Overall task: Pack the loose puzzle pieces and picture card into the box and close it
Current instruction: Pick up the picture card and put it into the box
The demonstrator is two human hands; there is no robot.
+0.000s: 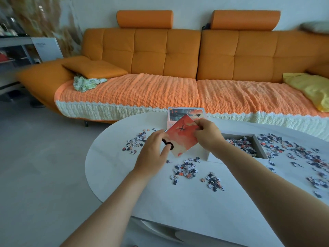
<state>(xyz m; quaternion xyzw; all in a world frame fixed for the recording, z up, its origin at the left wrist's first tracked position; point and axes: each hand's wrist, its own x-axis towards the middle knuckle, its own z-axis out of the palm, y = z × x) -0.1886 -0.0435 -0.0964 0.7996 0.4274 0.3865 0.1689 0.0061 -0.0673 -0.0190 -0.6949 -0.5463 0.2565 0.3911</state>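
A person's left hand (153, 150) and right hand (208, 135) hold a picture card (181, 138) above a white oval table (178, 202), the card turned so that one corner points towards the far edge. The left hand's fingers and thumb pinch the card at its left corner, and the right hand's curled fingers grip its upper right edge. The card shows a red and orange scene with a small dark cross-shaped figure and a black mark near the left hand. It hangs just left of an open white box (260, 146), which sits towards the table's right side and already holds a layer of puzzle pieces (243, 143). More loose pieces lie scattered on the table: a cluster (135, 141) near the left edge, two small heaps (185, 170) towards the near edge below the card, and a wide spread (293, 148) to the right of the box. A pink-bordered lid (175, 114) lies at the far edge, partly hidden behind the card. Beyond the table stands an orange sofa (160, 56) with a knitted cover (133, 90), an orange cushion (94, 68) and a yellow cloth (309, 88).
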